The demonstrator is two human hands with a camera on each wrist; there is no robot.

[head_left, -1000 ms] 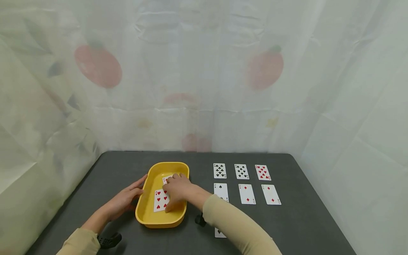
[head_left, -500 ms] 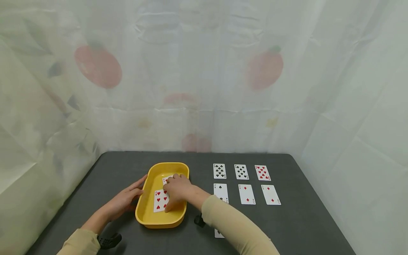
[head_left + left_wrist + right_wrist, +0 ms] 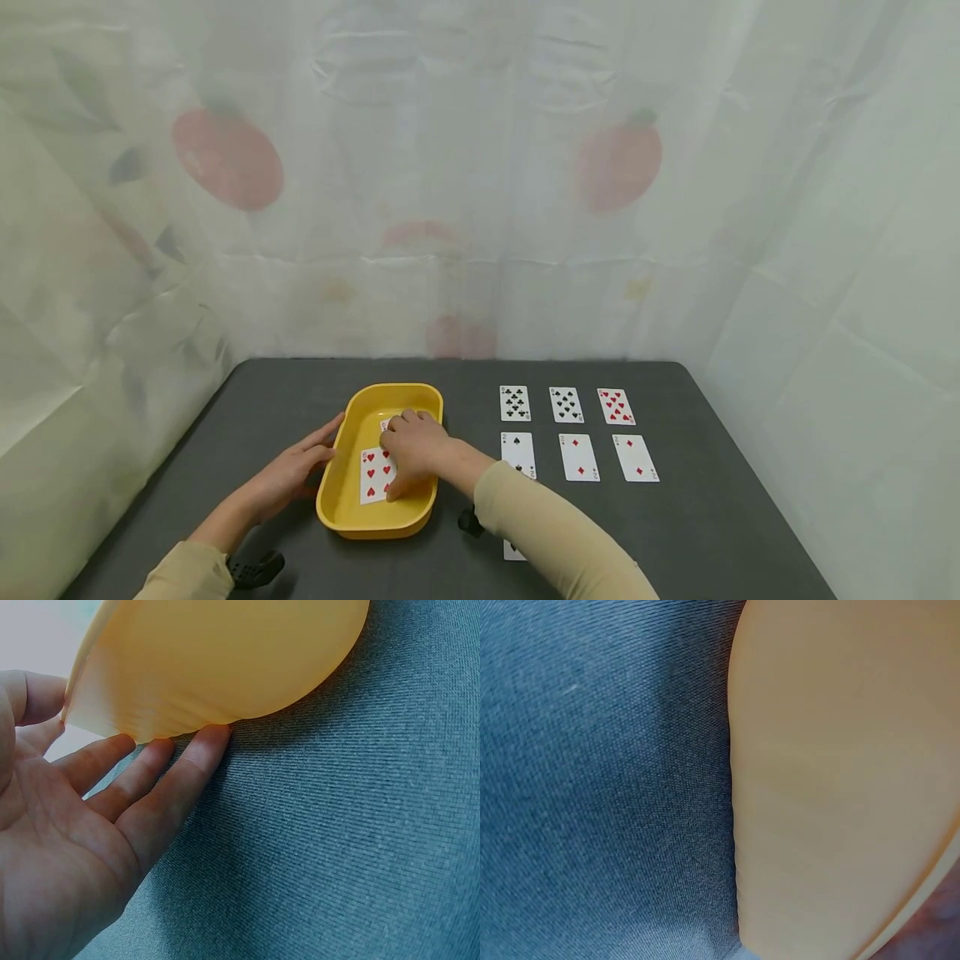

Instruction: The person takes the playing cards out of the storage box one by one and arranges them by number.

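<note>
Yellow tray (image 3: 341, 492): left fingers (image 3: 161, 761) against wall, right hand (image 3: 414, 446) on cards (image 3: 372, 475) inside.

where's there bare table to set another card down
Bare grey table lies right of and in front of the card grid, and behind the yellow tray toward the curtain. It is crowded at the tray, where the left hand and right hand work.

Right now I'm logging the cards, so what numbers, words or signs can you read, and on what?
No words or brands show.
Corner numbers on the table cards: too small to read.
Card in the yellow tray, under the right hand: red hearts, its number too small to read.
</note>
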